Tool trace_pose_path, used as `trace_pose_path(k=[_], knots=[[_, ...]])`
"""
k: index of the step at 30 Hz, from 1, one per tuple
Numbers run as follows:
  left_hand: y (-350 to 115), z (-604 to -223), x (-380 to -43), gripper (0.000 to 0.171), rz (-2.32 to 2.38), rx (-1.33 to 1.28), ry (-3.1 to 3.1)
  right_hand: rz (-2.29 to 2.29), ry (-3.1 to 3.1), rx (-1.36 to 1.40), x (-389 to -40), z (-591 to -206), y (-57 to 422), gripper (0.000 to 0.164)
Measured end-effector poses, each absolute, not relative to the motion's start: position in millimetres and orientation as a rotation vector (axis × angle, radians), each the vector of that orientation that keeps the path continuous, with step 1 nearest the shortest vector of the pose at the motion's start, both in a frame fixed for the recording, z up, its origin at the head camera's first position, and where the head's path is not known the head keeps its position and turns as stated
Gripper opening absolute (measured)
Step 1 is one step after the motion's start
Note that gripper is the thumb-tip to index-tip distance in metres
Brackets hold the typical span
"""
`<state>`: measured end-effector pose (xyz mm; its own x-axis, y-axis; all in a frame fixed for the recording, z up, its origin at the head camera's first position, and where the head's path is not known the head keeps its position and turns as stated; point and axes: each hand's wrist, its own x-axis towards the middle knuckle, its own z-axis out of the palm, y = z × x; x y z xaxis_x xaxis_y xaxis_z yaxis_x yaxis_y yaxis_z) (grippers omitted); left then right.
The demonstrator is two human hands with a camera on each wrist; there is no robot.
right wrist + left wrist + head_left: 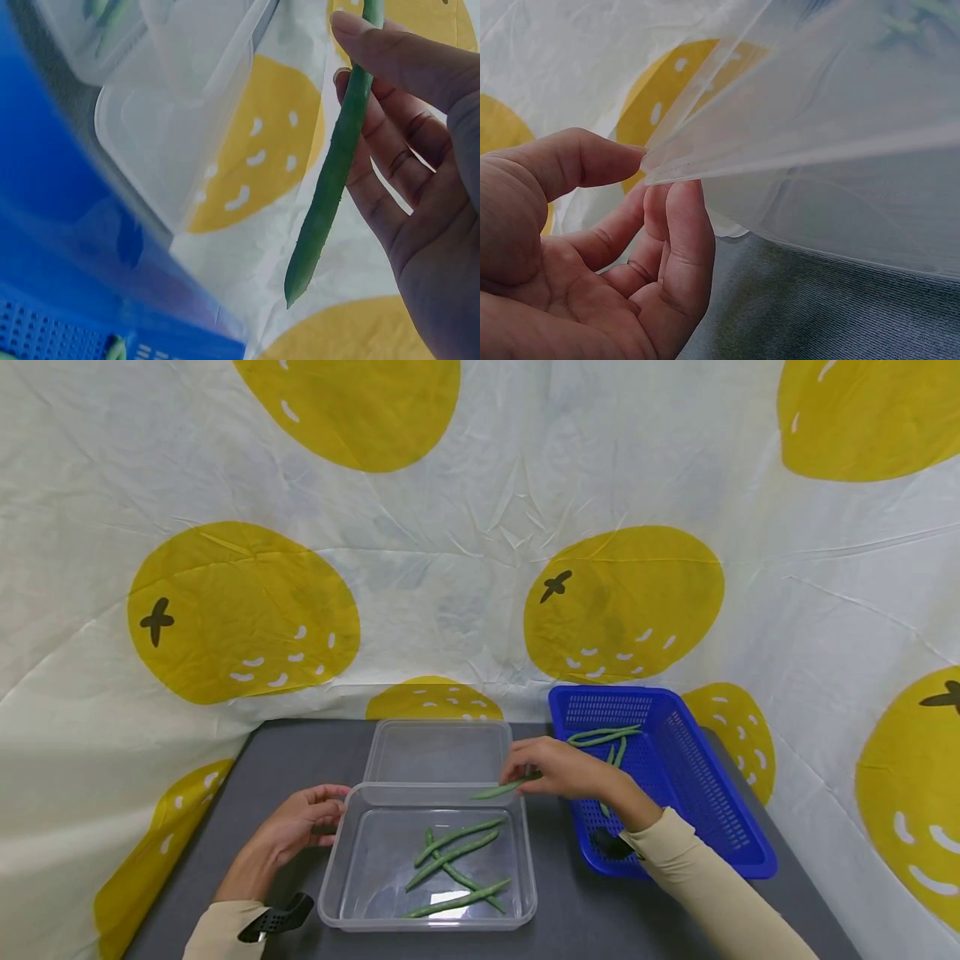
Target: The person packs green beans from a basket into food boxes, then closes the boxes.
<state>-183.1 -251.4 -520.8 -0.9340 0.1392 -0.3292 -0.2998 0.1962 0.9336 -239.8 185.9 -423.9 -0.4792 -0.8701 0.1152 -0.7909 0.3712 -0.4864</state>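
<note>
My right hand (pixel 558 767) pinches a green bean (pixel 330 180) between thumb and fingers, over the far right corner of a clear plastic container (pixel 330 893). One end of this bean points left across the container's far rim. At the container's left side, my left hand (pixel 303 822) pinches the rim near the far corner; the left wrist view shows thumb and fingertips on the plastic edge (pixel 675 169). Several green beans (pixel 453 860) lie crossed on the container's floor. More beans (pixel 603 737) rest in a blue plastic basket (pixel 738 793) on the right.
Behind the container lies a flat translucent lid (pixel 438 752). A dark grey table (pixel 300 752) carries everything, and a white cloth (pixel 450 585) printed with yellow fruit hangs along its back and sides. The basket's raised wall stands close beside my right forearm.
</note>
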Motion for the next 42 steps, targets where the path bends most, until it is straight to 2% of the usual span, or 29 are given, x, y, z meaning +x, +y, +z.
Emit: trace_pose_path(k=[14,38,42], knots=[[-251.1,-519.7,-182.4,0.049,1.781,-0.17,2.115,-0.731,2.399,-1.642,-234.0,-424.3,161.1,0.021],[-251.0,-521.8,-183.6,0.05,1.795,-0.198,2.136,-0.69,2.269,-1.633,-220.5,-431.7,121.0,0.022],[-250.7,-521.6,-184.6,0.05,1.795,-0.189,2.141,-0.734,2.198,-1.64,-217.5,-429.8,115.5,0.027]])
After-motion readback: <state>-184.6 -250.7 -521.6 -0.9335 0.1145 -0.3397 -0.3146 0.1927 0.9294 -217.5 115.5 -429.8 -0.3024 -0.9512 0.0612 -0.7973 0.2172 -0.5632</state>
